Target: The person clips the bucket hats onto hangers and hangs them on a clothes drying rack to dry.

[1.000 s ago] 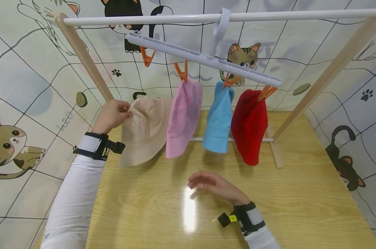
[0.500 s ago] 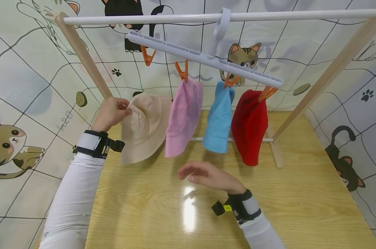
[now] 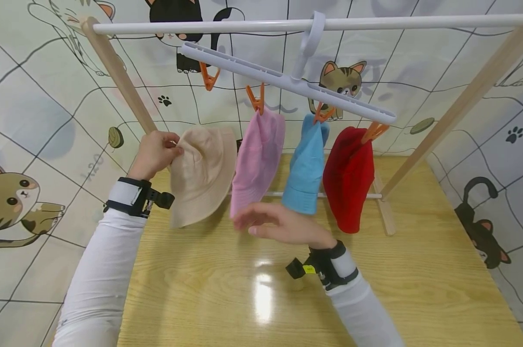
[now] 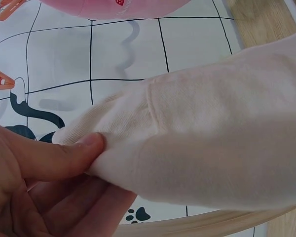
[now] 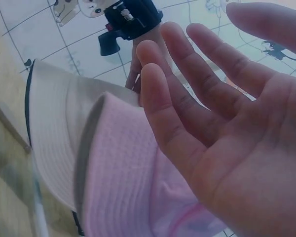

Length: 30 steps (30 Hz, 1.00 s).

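A beige bucket hat (image 3: 202, 168) hangs from my left hand (image 3: 154, 153), which pinches its crown edge between thumb and fingers. The left wrist view shows the thumb pressed on the beige cloth (image 4: 212, 133). My right hand (image 3: 283, 224) is held in the air, fingers loosely extended and holding nothing. In the head view it overlaps the lower brim of the pink bucket hat (image 3: 259, 159). That pink hat hangs from an orange clip (image 3: 256, 100). Up and to the right of my left hand, another orange clip (image 3: 209, 79) hangs with nothing in it.
A light grey hanger (image 3: 287, 83) hooks over the white rail (image 3: 201, 28) of a wooden-legged rack. A blue hat (image 3: 306, 168) and a red hat (image 3: 349, 178) hang clipped on its right half. Below is the wood-grain tabletop (image 3: 201, 289); a cat-printed wall covering stands behind.
My right hand has moved up and to the left, toward the pink hat. My left hand has lifted the beige hat slightly; the hanging hats stay about where they were.
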{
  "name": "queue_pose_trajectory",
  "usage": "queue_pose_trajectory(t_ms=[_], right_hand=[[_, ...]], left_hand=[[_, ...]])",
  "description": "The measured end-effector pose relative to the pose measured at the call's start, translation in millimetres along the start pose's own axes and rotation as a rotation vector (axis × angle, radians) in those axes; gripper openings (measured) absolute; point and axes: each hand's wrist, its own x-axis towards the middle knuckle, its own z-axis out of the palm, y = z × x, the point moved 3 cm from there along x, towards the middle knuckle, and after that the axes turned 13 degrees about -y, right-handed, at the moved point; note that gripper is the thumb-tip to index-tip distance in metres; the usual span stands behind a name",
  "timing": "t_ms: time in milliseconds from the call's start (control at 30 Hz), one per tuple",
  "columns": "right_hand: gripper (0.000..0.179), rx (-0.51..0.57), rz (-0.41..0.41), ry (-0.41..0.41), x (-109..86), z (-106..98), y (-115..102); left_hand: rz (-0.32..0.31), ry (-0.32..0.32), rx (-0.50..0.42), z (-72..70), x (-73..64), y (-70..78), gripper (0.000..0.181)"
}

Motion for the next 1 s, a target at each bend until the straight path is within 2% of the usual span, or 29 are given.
queue_pose_trajectory(t_ms=[100,300,500,667,800,1000], right_hand=[[0.031,0.016,-0.009,0.006,7.0,-7.3,-4.5],[0.030,0.054,-0.092,0.050,25.5,-25.4,-9.7],[0.028,0.053,-0.089,0.168,43.7,-43.3,-13.0],[0.028,0.087,-0.092,0.204,57.4,-54.7,-15.9],[0.031,0.125,-0.071,0.252,68.5,-64.5,-18.8],[0.033,0.184,0.021,0.364,82.1,-80.9,-28.0]], left_hand=[[0.008,0.017,0.010,-1.6,1.1,1.3,0.020],[0.032,0.039,0.022,-3.8,3.7,6.6,0.017],[0.033,0.028,0.018,-4.4,6.2,15.2,0.018],[0.029,0.030,0.022,-4.7,6.3,20.6,0.018],[0.044,0.041,0.041,-4.9,5.8,24.9,0.018],[0.084,0.053,0.071,-1.2,7.0,27.9,0.014]])
